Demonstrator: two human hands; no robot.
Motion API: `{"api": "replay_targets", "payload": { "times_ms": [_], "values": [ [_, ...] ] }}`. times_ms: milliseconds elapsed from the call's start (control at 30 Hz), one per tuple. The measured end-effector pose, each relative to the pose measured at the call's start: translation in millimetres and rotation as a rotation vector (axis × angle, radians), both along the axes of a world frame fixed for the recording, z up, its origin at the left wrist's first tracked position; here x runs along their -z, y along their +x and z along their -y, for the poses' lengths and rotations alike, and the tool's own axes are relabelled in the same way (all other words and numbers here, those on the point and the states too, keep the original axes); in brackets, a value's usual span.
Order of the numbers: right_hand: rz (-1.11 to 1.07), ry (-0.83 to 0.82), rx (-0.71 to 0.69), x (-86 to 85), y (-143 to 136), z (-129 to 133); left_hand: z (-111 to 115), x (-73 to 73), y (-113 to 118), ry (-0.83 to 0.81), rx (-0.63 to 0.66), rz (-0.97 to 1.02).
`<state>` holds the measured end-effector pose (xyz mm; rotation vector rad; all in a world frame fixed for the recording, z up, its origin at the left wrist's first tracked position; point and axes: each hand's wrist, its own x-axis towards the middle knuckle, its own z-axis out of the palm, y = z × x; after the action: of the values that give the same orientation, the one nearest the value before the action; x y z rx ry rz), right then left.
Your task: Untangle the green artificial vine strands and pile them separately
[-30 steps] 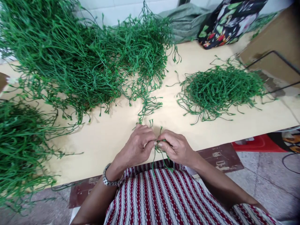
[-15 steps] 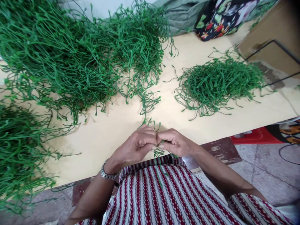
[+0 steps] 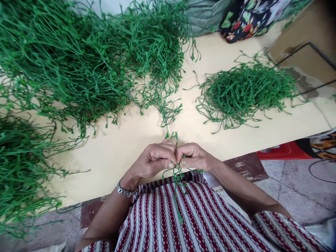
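Observation:
My left hand [image 3: 156, 159] and my right hand [image 3: 194, 157] meet at the table's near edge, thumbs and forefingers pinched close together. Between the fingertips is a small bunch of thin green plastic stems [image 3: 179, 176]; some hang down over the striped garment, others stick out above the knuckles. The exact point of grip is partly hidden by the fingers. Just beyond my hands lies a loose cluster of the same stems [image 3: 169, 113], trailing from the large heap [image 3: 86, 66] at the upper left.
A compact pile of stems [image 3: 249, 92] lies on the right of the pale table [image 3: 110, 150]. More stems [image 3: 23, 168] spill over the left edge. A cardboard box [image 3: 307, 31], a black metal frame [image 3: 311, 45] and a floral cloth [image 3: 244, 21] are at the upper right.
The stems below my fingers have spread out and hang lower over the garment. My hands stay pinched together in nearly the same place.

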<state>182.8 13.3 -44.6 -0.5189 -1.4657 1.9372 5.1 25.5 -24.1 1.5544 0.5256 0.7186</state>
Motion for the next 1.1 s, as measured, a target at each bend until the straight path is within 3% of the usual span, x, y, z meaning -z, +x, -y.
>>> {"api": "replay_targets", "payload": {
  "times_ms": [167, 300, 433, 567, 767, 900, 1000, 1100],
  "values": [
    [-0.017, -0.05, -0.062, 2.0, 0, 2, -4, 1.8, -3, -0.053, 0.06, 0.017],
    [-0.035, 0.029, -0.142, -1.4, 5, -2, -6, 2.8, -4, -0.067, 0.019, 0.041],
    [0.047, 0.196, 0.136, -13.6, 11, -10, -7, -0.2, -3, 0.037, -0.029, -0.039],
    [0.235, 0.303, 0.222, -30.4, 13, -8, -8, -2.2, -2, 0.228, -0.086, -0.154],
    [0.311, 0.482, 0.555, -46.1, 7, 10, -2, -2.8, 2, 0.509, -0.052, -0.416],
    [0.454, 0.629, 0.554, -43.0, 2, 5, 2, -6.8, 4, 0.571, -0.037, -0.492],
    [0.639, 0.504, 0.516, -29.6, 3, -2, 3, -7.9, 2, 0.575, -0.104, -0.461],
    [0.59, 0.322, 0.391, -16.0, 4, -2, 4, -4.9, 1, 0.568, -0.173, -0.391]
  ]
}}
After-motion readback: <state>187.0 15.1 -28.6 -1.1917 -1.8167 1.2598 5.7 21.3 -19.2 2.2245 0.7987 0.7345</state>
